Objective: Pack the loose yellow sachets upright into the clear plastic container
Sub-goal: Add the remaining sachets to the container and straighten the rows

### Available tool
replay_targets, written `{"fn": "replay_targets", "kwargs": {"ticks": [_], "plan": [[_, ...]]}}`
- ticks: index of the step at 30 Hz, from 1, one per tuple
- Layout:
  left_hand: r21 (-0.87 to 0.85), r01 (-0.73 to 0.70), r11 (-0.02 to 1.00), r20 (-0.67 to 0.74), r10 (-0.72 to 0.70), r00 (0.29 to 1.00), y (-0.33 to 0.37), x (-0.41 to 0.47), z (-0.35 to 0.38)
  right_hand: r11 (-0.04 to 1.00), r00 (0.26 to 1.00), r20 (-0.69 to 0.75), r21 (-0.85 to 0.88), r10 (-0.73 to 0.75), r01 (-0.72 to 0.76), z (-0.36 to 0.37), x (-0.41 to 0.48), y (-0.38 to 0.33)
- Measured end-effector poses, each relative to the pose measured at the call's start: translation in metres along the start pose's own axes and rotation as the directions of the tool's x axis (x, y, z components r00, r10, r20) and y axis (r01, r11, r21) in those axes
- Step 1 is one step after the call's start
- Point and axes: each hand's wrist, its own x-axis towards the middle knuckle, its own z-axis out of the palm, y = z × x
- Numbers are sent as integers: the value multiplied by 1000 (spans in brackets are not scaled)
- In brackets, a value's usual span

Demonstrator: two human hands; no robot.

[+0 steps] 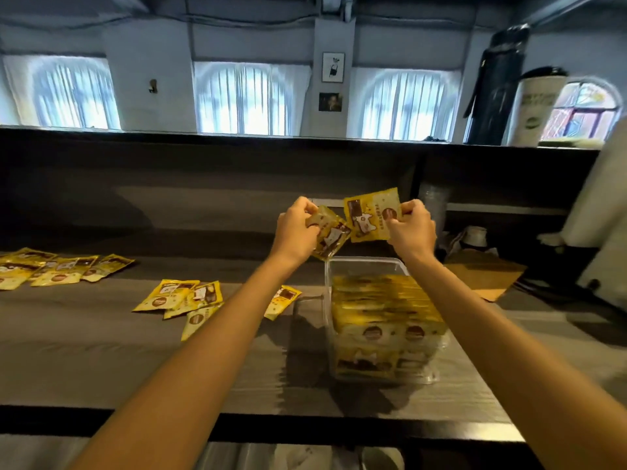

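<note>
Nearest us on the counter (135, 361) stands the clear container (329, 334). It is already crowded with packed sachets (386, 300) standing on edge in what looks like two rows, and only a gap at its far end is free. Left of it lie the loose ones: a near cluster (183, 298) of about four, a single sachet (281, 300) beside our left forearm, and a far heap (51, 269) of perhaps six. That heap is overlapped and cut by the frame edge, so we cannot count it firmly.

Above the container's far end we hold two more. Our left hand (295, 232) pinches the left sachet (330, 234), tilted corner-down. Our right hand (412, 228) pinches the right sachet (369, 215) by its edge, nearly upright. The two almost meet.

To do this step well, we judge we should square both sachets face to face. Then we lower them upright into the free gap and press them against the packed rows so nothing slumps.
</note>
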Motion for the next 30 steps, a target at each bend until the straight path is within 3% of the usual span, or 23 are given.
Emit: {"fn": "replay_targets", "kwargs": {"ticks": [6,11,18,25,30], "plan": [[-15,-115,993,103,115,988,15,-1,40,999,999,43,10,-33,33,-29,9,37],[83,-131,988,262,105,959,7,-3,58,997,975,208,29,-71,67,-34,13,53],[152,-72,986,581,-30,813,-6,2,53,992,885,456,-40,-90,122,-29,7,56],[184,-40,982,684,-99,723,-12,3,45,989,790,614,-115,-5,96,-25,7,65],[163,-59,985,667,-66,742,-13,5,44,986,775,630,-95,-46,136,-24,10,64]]}}
